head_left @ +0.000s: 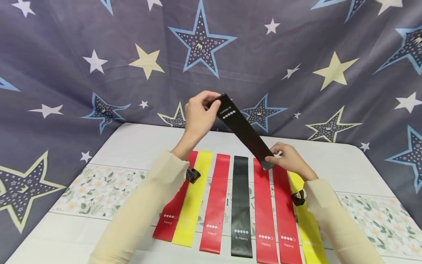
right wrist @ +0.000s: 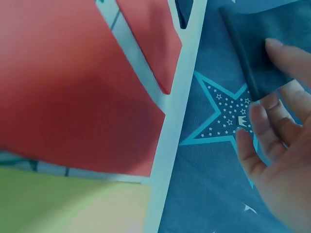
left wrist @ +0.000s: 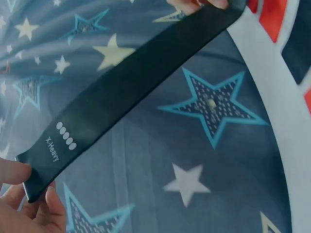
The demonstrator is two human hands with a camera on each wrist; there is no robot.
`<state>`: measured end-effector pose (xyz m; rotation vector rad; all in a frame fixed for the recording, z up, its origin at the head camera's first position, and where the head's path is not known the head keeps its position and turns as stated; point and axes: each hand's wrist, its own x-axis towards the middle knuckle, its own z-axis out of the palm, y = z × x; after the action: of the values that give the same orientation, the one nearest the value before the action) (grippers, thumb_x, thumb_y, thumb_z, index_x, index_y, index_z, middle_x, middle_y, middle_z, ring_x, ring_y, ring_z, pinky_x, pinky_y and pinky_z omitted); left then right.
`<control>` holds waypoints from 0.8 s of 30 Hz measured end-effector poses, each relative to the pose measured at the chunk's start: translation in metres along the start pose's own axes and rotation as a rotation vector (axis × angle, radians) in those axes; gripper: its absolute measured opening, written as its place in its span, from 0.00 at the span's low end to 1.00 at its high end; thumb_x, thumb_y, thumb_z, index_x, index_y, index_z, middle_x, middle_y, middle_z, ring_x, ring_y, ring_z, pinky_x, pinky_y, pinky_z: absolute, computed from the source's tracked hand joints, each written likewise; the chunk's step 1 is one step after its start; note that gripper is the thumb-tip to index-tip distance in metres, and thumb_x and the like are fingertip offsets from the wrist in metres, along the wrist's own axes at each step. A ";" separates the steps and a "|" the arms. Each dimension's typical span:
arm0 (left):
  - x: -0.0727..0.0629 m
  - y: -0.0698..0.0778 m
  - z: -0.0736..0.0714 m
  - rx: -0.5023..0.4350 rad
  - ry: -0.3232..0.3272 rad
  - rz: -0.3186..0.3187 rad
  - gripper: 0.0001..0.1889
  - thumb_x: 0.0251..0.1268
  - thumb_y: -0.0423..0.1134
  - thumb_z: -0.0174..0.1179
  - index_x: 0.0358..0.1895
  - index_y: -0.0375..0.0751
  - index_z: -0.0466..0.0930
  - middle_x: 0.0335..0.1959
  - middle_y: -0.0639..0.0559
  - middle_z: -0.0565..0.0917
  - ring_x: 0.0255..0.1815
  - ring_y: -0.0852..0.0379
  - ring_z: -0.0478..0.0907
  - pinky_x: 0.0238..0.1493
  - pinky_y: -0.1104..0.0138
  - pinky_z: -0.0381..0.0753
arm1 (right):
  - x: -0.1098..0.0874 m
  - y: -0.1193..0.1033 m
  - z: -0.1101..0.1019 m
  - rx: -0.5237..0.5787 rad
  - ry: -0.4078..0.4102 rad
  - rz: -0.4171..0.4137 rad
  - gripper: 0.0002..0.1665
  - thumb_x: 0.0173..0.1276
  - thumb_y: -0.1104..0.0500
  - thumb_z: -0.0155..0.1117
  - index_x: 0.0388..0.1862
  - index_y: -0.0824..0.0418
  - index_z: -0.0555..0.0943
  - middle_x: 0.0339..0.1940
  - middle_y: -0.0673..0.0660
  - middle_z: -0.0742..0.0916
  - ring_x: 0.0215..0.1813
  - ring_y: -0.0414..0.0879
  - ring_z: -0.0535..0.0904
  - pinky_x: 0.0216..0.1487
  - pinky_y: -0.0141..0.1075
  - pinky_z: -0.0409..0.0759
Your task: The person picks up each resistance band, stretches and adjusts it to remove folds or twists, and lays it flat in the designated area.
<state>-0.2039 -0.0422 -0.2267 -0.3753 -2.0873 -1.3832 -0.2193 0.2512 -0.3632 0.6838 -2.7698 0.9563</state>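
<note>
A black resistance band (head_left: 245,132) marked X-Heavy is held aslant above the table. My left hand (head_left: 202,112) pinches its raised, labelled end between thumb and fingers. Lower down on the right, the thumb and fingers of my right hand (head_left: 287,158) pinch the other end. In the left wrist view the band (left wrist: 121,92) stretches out nearly flat from the left hand (left wrist: 34,194). The right wrist view has the right hand (right wrist: 284,131) gripping the band's end (right wrist: 257,48), thumb on its face. Beneath the hands, another black band (head_left: 241,209) lies on the table.
Red bands, such as one marked Heavy (head_left: 215,205), and two yellow bands, one left (head_left: 192,205) and one right (head_left: 311,231), lie side by side on the white table (head_left: 108,150). A floral strip (head_left: 99,190) crosses it. A starry curtain (head_left: 237,51) hangs behind.
</note>
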 end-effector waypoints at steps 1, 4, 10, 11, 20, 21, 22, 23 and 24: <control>0.000 -0.004 -0.004 0.000 0.007 -0.009 0.08 0.60 0.30 0.60 0.40 0.35 0.85 0.34 0.42 0.87 0.31 0.52 0.82 0.34 0.72 0.72 | -0.001 -0.001 0.000 0.032 -0.007 0.024 0.06 0.56 0.64 0.70 0.31 0.66 0.82 0.31 0.57 0.81 0.37 0.49 0.75 0.42 0.41 0.79; -0.003 -0.016 -0.014 -0.016 0.027 -0.035 0.07 0.59 0.29 0.60 0.40 0.33 0.85 0.34 0.40 0.86 0.30 0.52 0.81 0.34 0.74 0.73 | -0.003 -0.003 0.002 0.131 -0.024 0.094 0.07 0.58 0.63 0.69 0.34 0.66 0.83 0.33 0.57 0.83 0.38 0.45 0.77 0.42 0.34 0.81; -0.016 -0.040 -0.039 -0.025 0.048 -0.133 0.07 0.59 0.27 0.59 0.40 0.29 0.83 0.33 0.36 0.84 0.27 0.66 0.75 0.33 0.78 0.71 | -0.007 -0.010 0.006 0.323 -0.043 0.235 0.12 0.62 0.58 0.67 0.38 0.68 0.82 0.29 0.51 0.86 0.35 0.39 0.79 0.42 0.27 0.75; -0.020 -0.044 -0.043 -0.018 0.047 -0.159 0.08 0.59 0.26 0.59 0.40 0.29 0.82 0.33 0.36 0.84 0.26 0.68 0.73 0.32 0.78 0.70 | -0.008 -0.012 0.007 0.355 -0.045 0.251 0.13 0.62 0.58 0.67 0.38 0.68 0.82 0.28 0.50 0.86 0.34 0.39 0.79 0.42 0.28 0.75; -0.052 -0.081 -0.074 -0.041 -0.083 -0.433 0.19 0.61 0.24 0.50 0.55 0.34 0.78 0.29 0.50 0.75 0.19 0.69 0.67 0.24 0.77 0.72 | -0.005 -0.022 0.004 0.627 -0.084 0.341 0.04 0.66 0.58 0.62 0.32 0.57 0.81 0.22 0.43 0.82 0.27 0.37 0.74 0.34 0.31 0.75; -0.056 -0.083 -0.076 -0.052 -0.100 -0.455 0.20 0.61 0.24 0.50 0.57 0.34 0.77 0.29 0.50 0.75 0.19 0.69 0.67 0.25 0.76 0.72 | -0.005 -0.024 0.003 0.701 -0.086 0.346 0.04 0.66 0.60 0.62 0.31 0.55 0.81 0.23 0.43 0.83 0.28 0.37 0.76 0.35 0.31 0.77; -0.059 -0.086 -0.078 -0.064 -0.118 -0.476 0.20 0.62 0.24 0.49 0.58 0.34 0.75 0.29 0.49 0.76 0.19 0.69 0.69 0.25 0.76 0.73 | -0.004 -0.026 0.003 0.775 -0.085 0.357 0.05 0.67 0.61 0.61 0.31 0.54 0.82 0.25 0.43 0.84 0.29 0.37 0.77 0.37 0.30 0.79; -0.063 -0.088 -0.079 -0.074 -0.133 -0.491 0.20 0.62 0.24 0.48 0.58 0.33 0.75 0.29 0.49 0.76 0.20 0.69 0.69 0.26 0.75 0.74 | -0.003 -0.028 0.002 0.855 -0.080 0.369 0.07 0.67 0.63 0.60 0.31 0.53 0.83 0.27 0.44 0.85 0.32 0.37 0.79 0.39 0.30 0.81; -0.066 -0.090 -0.080 -0.079 -0.147 -0.505 0.20 0.63 0.24 0.48 0.58 0.32 0.74 0.29 0.48 0.76 0.20 0.68 0.70 0.26 0.75 0.73 | -0.002 -0.029 0.002 0.926 -0.070 0.382 0.09 0.67 0.65 0.60 0.31 0.53 0.83 0.29 0.44 0.86 0.34 0.37 0.81 0.42 0.32 0.82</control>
<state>-0.1740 -0.1464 -0.3115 0.0296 -2.3558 -1.7718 -0.2040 0.2303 -0.3489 0.2427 -2.4327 2.3699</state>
